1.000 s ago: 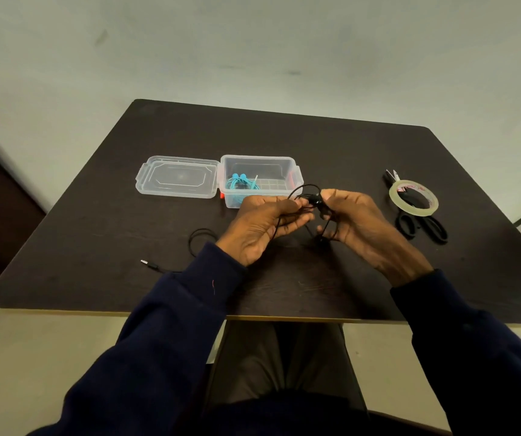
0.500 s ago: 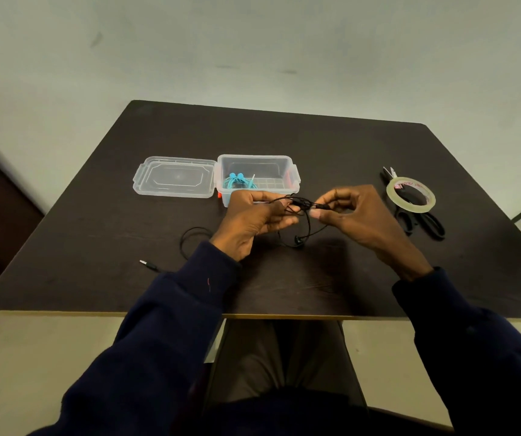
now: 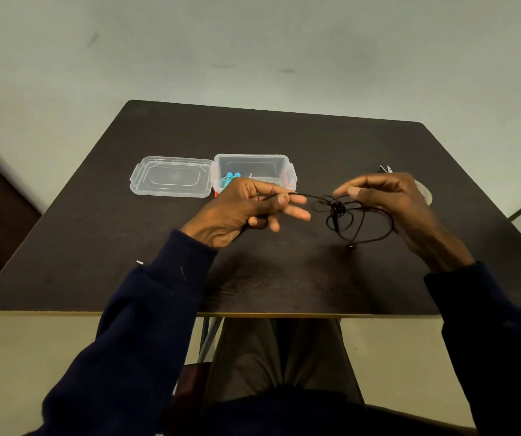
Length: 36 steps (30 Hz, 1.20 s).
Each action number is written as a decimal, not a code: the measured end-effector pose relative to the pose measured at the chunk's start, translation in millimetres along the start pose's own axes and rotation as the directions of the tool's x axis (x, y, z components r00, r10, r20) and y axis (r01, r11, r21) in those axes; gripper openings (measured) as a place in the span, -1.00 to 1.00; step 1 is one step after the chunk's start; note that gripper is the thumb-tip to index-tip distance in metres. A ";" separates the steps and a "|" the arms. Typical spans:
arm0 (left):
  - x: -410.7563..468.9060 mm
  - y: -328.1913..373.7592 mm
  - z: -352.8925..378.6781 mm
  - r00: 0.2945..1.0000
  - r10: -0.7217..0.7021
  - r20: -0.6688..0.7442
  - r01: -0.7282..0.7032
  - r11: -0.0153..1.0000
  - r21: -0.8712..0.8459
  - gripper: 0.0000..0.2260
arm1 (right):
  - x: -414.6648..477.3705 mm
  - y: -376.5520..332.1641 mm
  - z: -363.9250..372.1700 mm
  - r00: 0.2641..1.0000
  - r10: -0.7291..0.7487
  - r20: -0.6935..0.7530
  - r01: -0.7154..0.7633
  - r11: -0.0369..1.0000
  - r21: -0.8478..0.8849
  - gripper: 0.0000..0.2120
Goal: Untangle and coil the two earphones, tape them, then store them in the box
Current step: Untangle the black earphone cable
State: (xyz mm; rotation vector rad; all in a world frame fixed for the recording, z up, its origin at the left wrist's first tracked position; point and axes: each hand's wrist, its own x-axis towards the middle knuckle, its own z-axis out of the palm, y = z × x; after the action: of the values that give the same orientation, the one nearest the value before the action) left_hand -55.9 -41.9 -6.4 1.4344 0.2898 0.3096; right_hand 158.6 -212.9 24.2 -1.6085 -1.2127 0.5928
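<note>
Carrying all: dark brown rectangular bench (image 3: 284, 136), kit spread on it.
Box: clear plastic box (image 3: 252, 159), open, far-centre; turquoise earphone (image 3: 230, 178) inside, so 1 of 2 looks stored.
Lid: clear plastic lid (image 3: 171, 177), flat, touching box's left side.
Left hand (image 3: 237, 209): grip pinching cord btwn thumb + index, other fingers spread.
Right hand (image 3: 394, 202): grip clasping the loops; exact pinch hidden.
Cord: black thin-corded earphone (image 3: 309, 196), strung btwn hands above bench; knot (image 3: 336, 209) near right hand.
Tip: prob. anchor w/ left, slacken, feed free end back thru knot; don't yank tight.
</note>
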 end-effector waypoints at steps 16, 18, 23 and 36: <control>4.3 -7.0 3.2 0.913 -0.117 -0.391 0.083 0.991 -0.102 -0.80 | 0.2 17.4 -4.8 0.991 -0.121 -0.058 0.112 0.983 -0.142 -0.83; 3.5 -7.0 3.1 0.933 -0.110 -0.342 0.079 0.992 -0.103 -0.80 | -0.3 20.6 -2.7 0.990 -0.118 -0.080 0.109 0.987 -0.117 -0.83; 3.6 -6.9 6.4 0.973 -0.071 -0.221 0.072 0.997 -0.007 -0.77 | -1.2 19.2 16.5 0.936 -0.294 -0.194 0.230 0.926 -0.298 -0.61; -8.1 15.1 -19.2 0.893 0.105 -0.439 -0.133 0.991 -0.032 -0.76 | 17.0 16.8 47.5 0.975 -0.119 0.189 0.155 0.969 -0.191 -0.89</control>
State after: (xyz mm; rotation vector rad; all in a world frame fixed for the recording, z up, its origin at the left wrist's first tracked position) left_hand -71.2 -25.6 6.5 1.3130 0.5533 0.7400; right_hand 133.0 -177.7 -6.3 -1.6506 -1.5463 0.5439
